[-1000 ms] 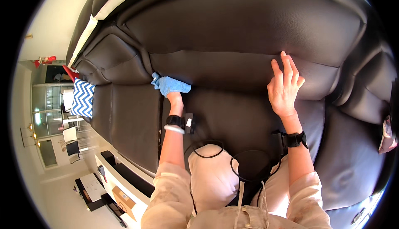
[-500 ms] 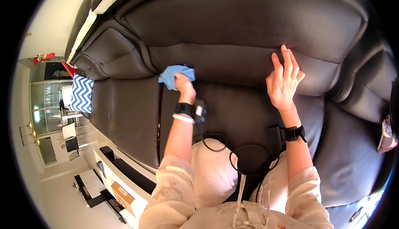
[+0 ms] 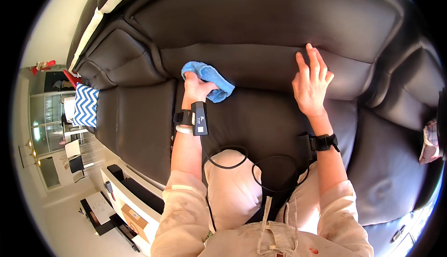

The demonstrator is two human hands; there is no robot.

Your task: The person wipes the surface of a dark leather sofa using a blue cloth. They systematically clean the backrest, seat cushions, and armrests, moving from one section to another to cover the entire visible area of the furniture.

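Observation:
My left hand (image 3: pixel 197 88) grips a blue cloth (image 3: pixel 215 81) by its near side, where the sofa's seat meets its backrest. Part of the cloth spreads out to the right past my fingers. Dark brown leather covers the sofa (image 3: pixel 270 5). Against the lower part of the backrest rests my right hand (image 3: pixel 311 82), its fingers stretched out and holding nothing. A black strap with a small box (image 3: pixel 199 118) is on my left wrist, and another black strap (image 3: pixel 324 142) is on my right wrist. A thin black cable loops between them over my knees.
A blue and white zigzag cushion (image 3: pixel 86 105) stands at the sofa's left end. At the far right lies a patterned cushion (image 3: pixel 430 143). A white cabinet (image 3: pixel 122 196) with dark items runs along the lower left. Chairs (image 3: pixel 73 157) stand farther off.
The bunched cloth has opened out to the right, and my left hand has turned and moved slightly left. My right hand keeps its pose on the backrest as the view shifts a little.

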